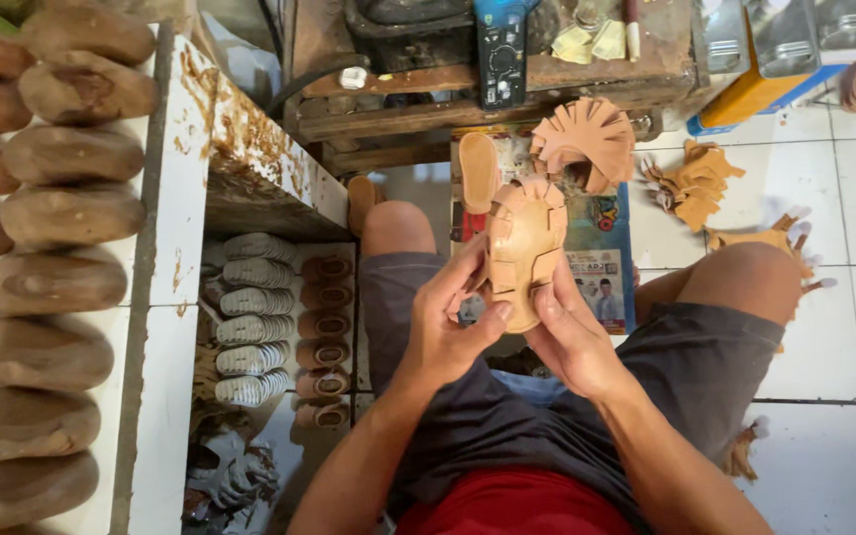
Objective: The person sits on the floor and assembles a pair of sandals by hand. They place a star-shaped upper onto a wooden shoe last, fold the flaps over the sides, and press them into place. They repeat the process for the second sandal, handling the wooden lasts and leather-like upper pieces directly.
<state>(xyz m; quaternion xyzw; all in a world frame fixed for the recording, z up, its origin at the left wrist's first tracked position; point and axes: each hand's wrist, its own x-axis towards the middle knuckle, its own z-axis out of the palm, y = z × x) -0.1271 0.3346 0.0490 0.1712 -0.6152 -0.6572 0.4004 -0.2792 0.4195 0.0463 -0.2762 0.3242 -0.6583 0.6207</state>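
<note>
Sandal upper (pixel 524 248) seemingly gripped between left hand (pixel 448 322), right hand (pixel 575 337).

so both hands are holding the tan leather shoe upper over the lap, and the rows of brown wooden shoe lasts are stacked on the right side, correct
Not quite: the head view shows the rows of brown wooden shoe lasts on the person's left side, not the right. The rest holds: left hand and right hand both hold the tan leather shoe upper over the lap.

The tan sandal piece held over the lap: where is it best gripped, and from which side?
Probably by its long side edges, from below, as now: the left hand and right hand pinch the tan sandal piece from either side. It is flat and narrow, standing lengthwise away from the person, so its edges suit the fingers and leave the straps free.
</note>
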